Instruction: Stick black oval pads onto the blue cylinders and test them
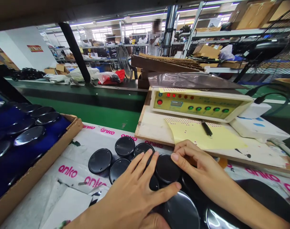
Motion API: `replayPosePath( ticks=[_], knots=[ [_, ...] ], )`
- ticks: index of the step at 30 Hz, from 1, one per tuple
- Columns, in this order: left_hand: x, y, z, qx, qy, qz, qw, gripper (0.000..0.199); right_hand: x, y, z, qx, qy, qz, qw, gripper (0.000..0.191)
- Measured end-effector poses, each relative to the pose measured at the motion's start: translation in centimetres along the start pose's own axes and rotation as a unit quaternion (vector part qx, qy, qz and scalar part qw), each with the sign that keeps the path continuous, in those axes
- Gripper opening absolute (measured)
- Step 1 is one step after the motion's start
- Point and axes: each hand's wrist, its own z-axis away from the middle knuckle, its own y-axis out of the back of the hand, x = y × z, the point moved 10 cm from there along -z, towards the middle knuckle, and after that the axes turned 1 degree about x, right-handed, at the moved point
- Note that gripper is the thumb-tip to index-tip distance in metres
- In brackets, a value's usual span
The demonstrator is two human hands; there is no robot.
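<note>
Black glossy disc [181,211]: lowest in view among the round pieces, near the left thumb, its face catching a strong reflection.
Left hand [129,194]: palm down, fingers spread and reaching away, fingertips over a small black disc [143,147], thumb stretched toward the right hand; it grips nothing visible.
Right hand [205,170]: comes in from the right, wrist fairly straight, fingers curled, thumb on the far edge of a matte black disc [167,171]; whether it pinches that edge or only rests there, I cannot tell.
Disc cluster: round black pieces packed closely between and beside the hands, on anko-printed sheeting [67,171].
Cluster risk: a sideways push from the spread fingers could shove neighbours together, scuff their shiny tops or tip one; the loose sheeting could ruck up and shift them.
Cardboard box [49,147]: at the left, crowded with black-topped blue containers [30,135].
Wooden board [151,128]: beyond the hands, bearing a dotted yellow sheet [221,137] and a black pen [206,128]; a right-hand knuckle could snag its near edge.
Control unit [199,105]: on the board, red lights lit.
Person [155,43]: far back, near shelving.
</note>
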Motion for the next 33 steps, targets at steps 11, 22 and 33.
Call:
replayPosePath(
  ticks=[11, 22, 33],
  knots=[
    [0.06, -0.21, 0.1, 0.007, -0.001, 0.004, 1.0, 0.076, -0.4, -0.01, -0.08, 0.015, 0.012, 0.058, 0.998, 0.028],
    [-0.03, -0.43, 0.09, 0.0, 0.0, 0.016, 1.0, 0.079, -0.5, -0.09, -0.03, 0.026, 0.038, 0.123, 0.991, 0.026],
    [-0.05, 0.07, -0.1, 0.007, 0.004, 0.022, 1.0, 0.078, -0.83, -0.22, 0.07, 0.022, 0.051, 0.158, 0.986, 0.027]
  ],
)
